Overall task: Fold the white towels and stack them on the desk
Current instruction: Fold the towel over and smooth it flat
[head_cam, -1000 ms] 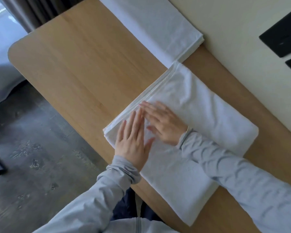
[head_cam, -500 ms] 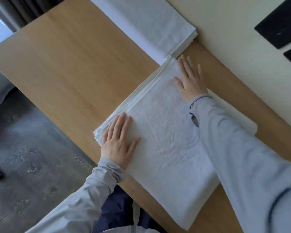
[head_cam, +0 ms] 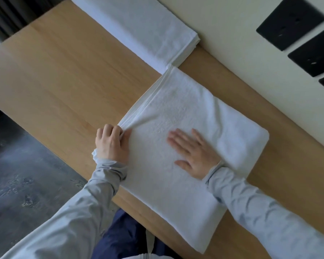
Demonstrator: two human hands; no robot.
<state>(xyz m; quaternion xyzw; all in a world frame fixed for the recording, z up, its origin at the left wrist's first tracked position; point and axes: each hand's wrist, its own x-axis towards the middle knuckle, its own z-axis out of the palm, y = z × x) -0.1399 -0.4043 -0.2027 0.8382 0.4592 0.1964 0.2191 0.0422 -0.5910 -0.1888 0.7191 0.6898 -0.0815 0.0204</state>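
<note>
My left hand (head_cam: 111, 143) pinches the layered corner of the folded towel (head_cam: 178, 139) on the worktop (head_cam: 64, 71); my right hand (head_cam: 192, 152) lies flat and spread on top. Next, probably lift it onto the folded stack (head_cam: 144, 28) just beyond, keeping layers aligned.

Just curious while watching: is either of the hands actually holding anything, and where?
The left hand pinches the towel at its near corner edge. The right hand only lies flat on it.

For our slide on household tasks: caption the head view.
Left hand pinches folded white towel's corner; right hand presses it flat on wooden desk.
</note>
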